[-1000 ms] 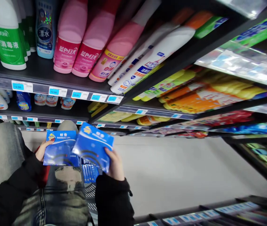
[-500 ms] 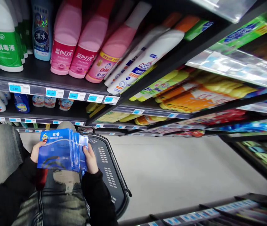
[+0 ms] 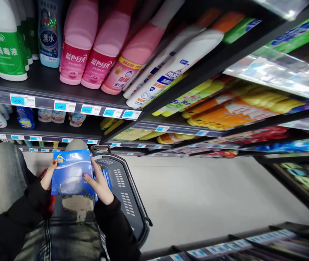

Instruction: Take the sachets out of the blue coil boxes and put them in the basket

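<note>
A stack of flat blue packets [image 3: 70, 174] with white print rests over my lap. My left hand [image 3: 48, 178] grips its left edge, thumb on top. My right hand [image 3: 98, 183] clasps the right edge, fingers laid across the front of the top packet. More blue packets [image 3: 106, 177] show just behind my right hand, inside a dark shopping basket [image 3: 127, 197] on the floor. My sleeves are black, and my knees in grey trousers are bent up in front of me.
Dark store shelves run from left to right with blue price tags [image 3: 22, 100]. Pink bottles [image 3: 78, 50], a green-labelled white bottle [image 3: 3, 43] and white bottles [image 3: 171, 65] stand above. Yellow and orange packs [image 3: 225, 105] fill lower shelves. Pale floor [image 3: 211, 195] lies ahead; another shelf edge [image 3: 238, 244] crosses bottom right.
One second ago each hand held a separate blue packet. The right hand brought its packet onto the left one, and now both hands clasp a squared stack, uncovering the basket.
</note>
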The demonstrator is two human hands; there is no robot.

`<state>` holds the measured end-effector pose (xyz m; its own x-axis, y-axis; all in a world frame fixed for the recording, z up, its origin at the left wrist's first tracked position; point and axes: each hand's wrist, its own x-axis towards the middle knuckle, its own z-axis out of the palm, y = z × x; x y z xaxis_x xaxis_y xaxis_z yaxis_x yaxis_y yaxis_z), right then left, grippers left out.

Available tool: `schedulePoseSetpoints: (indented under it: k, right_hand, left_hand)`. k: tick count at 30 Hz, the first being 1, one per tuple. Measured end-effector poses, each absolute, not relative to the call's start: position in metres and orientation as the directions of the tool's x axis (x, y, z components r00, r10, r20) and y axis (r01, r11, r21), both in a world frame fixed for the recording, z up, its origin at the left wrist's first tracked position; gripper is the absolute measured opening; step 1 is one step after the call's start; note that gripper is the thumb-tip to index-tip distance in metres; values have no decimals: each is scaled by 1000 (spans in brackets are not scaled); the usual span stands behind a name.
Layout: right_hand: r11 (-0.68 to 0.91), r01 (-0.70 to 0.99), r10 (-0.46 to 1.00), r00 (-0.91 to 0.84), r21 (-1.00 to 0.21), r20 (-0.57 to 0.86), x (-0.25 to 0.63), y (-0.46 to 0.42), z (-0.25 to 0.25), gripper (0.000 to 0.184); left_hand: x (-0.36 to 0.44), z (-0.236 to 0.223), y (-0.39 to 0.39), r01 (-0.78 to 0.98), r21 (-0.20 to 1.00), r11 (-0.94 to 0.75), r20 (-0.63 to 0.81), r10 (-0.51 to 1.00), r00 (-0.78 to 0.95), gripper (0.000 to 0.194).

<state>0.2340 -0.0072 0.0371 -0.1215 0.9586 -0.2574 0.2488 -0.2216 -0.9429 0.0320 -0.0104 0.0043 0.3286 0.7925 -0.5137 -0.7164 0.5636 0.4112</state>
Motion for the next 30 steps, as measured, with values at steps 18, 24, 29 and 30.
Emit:
schedulePoseSetpoints:
  k: [18,24,29,30]
  right_hand:
    - [-317,-345,754,473,-883,-455,338,-5,41,43]
    - [-360,-280,822,357,-890,-444,315,-10,15,47]
    - [-327,-185,922,155,-927,-356,259,-14,2,47]
    - [-298,-142,940,129,-944,-316,250,-13,-1,46]
  left_hand:
    - [29,9,-8,-658,374,653,-679,677,285,25]
    - [24,20,-6,-748,238,619,-729,623,284,36]
    - [22,30,-7,-750,288,595,-727,646,234,43]
    - [20,28,-8,-742,295,602,-729,644,233,45]
